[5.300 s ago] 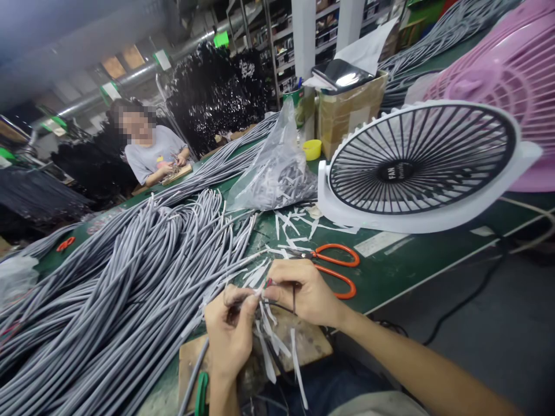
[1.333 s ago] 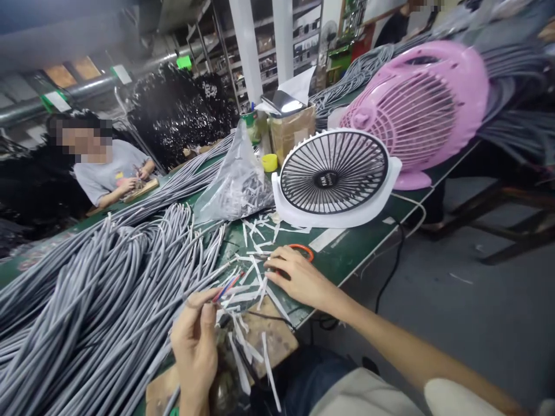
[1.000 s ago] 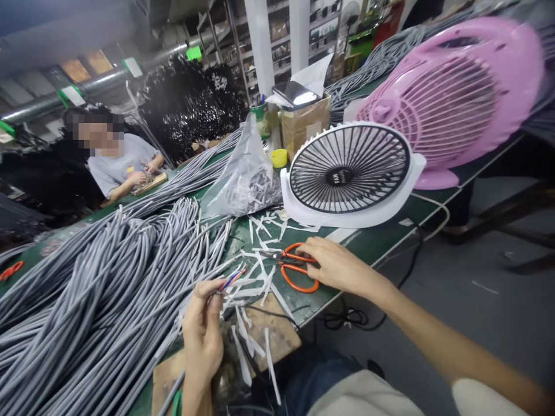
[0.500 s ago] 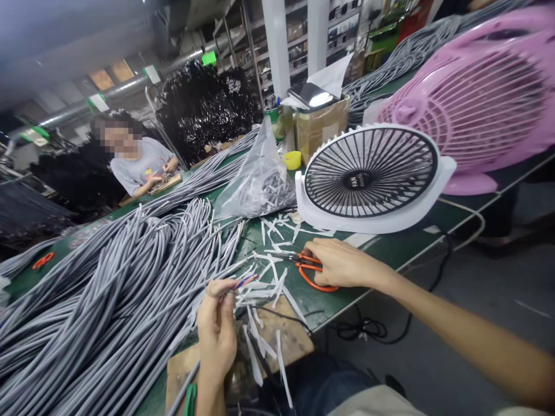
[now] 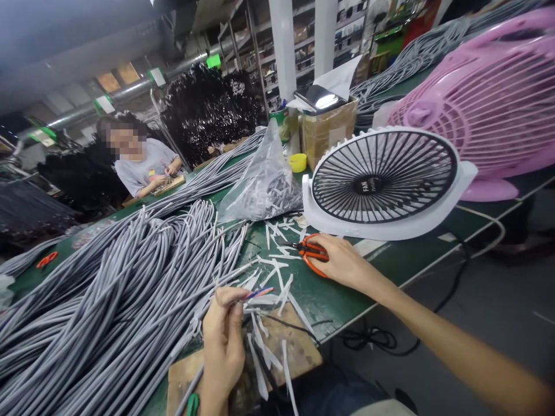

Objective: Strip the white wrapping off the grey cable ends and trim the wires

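My left hand (image 5: 223, 341), low in the middle, is closed with thumb and fingers pinching a cable end, and thin blue and orange wires (image 5: 261, 292) stick out past the fingertips. A grey cable (image 5: 191, 390) runs below that wrist. To the right, my right hand (image 5: 342, 260) is wrapped round orange-handled scissors (image 5: 313, 254), their dark blades pointing left over the green table. Strips of white wrapping (image 5: 277, 264) lie scattered between the hands. Under my left hand is a worn wooden board (image 5: 299, 341) with more strips on it.
Thick bundles of grey cables (image 5: 117, 289) cover the left side. A clear bag of scraps (image 5: 264, 190), a white fan (image 5: 390, 228), a pink fan (image 5: 485, 121) and a cardboard box (image 5: 327, 127) stand behind. A person (image 5: 147, 162) sits across the table.
The scissors have risen slightly away from the table's near edge with my right hand. My left hand still pinches the wires, a little further right and lower in view. The camera has turned slightly.
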{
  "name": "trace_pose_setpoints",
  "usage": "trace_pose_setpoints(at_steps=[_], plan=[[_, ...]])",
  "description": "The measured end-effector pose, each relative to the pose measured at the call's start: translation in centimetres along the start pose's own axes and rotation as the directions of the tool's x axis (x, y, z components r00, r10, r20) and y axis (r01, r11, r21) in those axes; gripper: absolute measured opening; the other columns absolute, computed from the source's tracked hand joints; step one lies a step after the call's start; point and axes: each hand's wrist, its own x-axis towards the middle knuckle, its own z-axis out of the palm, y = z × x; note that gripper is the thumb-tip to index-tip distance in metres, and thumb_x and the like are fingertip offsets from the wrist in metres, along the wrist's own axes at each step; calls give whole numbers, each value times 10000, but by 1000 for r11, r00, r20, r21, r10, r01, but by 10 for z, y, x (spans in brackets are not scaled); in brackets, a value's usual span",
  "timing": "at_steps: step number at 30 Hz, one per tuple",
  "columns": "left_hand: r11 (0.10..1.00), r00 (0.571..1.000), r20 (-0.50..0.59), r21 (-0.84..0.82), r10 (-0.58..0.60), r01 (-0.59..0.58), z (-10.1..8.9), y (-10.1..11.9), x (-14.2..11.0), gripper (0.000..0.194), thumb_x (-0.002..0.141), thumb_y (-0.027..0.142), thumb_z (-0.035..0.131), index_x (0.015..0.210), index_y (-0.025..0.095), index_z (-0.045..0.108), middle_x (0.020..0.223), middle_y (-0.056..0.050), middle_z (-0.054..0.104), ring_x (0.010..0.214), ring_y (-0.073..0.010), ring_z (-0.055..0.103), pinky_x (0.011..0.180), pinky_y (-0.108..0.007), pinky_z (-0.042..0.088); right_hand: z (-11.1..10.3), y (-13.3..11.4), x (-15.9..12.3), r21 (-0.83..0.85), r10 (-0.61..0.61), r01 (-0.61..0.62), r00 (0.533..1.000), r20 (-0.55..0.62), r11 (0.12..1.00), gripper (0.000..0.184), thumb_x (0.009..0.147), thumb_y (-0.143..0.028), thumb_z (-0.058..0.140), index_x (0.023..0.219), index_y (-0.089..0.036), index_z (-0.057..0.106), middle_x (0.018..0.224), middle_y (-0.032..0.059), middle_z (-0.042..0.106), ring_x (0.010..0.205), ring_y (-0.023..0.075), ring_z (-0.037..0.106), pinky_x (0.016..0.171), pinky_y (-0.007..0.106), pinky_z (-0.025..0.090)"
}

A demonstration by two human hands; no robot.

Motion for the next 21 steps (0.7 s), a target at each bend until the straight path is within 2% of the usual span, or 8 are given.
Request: trace_pose_setpoints(at_steps=[2,4,6,9,14,16,21], plan=[[1000,1000,-18,-29,8,-8,-1,1,-1,188,895,107,442,920,207,599,814,-27,604,780,-151,585,688,-238,470,0,-5,-4,134,-51,66,992,-115,989,217,728,-281,645,901,-168,580,880,72,676,712,191,653,672,272,518],[996,998,-67,-90,15,-21,-1,2,-2,188,899,105,435,893,210,591,793,-22,579,753,-144,568,665,-237,462,-1,-15,-10,299,-99,168,967,-234,939,288,707,-373,679,873,-182,543,783,42,649,627,170,616,605,262,514],[986,992,-124,-157,26,-46,-2,2,-5,177,894,105,449,875,215,586,792,-21,555,730,-138,548,634,-235,450,-2,-27,-16,411,-151,255,951,-269,875,313,698,-415,689,836,-192,518,731,18,616,585,149,582,558,241,500],[974,983,-174,-209,57,-93,-3,1,-7,170,856,82,512,857,232,592,833,-15,543,745,-135,536,624,-237,436,1,-43,-24,500,-230,345,933,-278,794,252,730,-367,674,794,-199,498,722,5,583,591,132,555,554,219,489],[967,976,-194,-213,101,-142,-3,-1,-10,215,842,76,530,690,215,591,856,4,525,730,-114,519,602,-230,410,14,-53,-26,526,-365,515,855,-368,677,165,735,-230,640,775,-203,483,676,-16,525,578,122,500,539,203,460],[969,981,-169,-208,98,-132,-3,-1,-10,264,852,92,527,624,206,596,847,1,505,733,-115,519,589,-230,402,18,-55,-24,546,-383,517,856,-348,659,161,726,-202,636,781,-202,485,689,-14,531,588,122,499,546,204,454],[971,998,-48,-232,38,-48,-3,1,-9,270,876,112,500,675,219,645,796,-7,504,689,-109,524,581,-230,408,20,-57,-23,655,-217,340,940,-264,675,214,766,-316,641,751,-205,459,665,-28,495,568,116,483,542,215,440]])
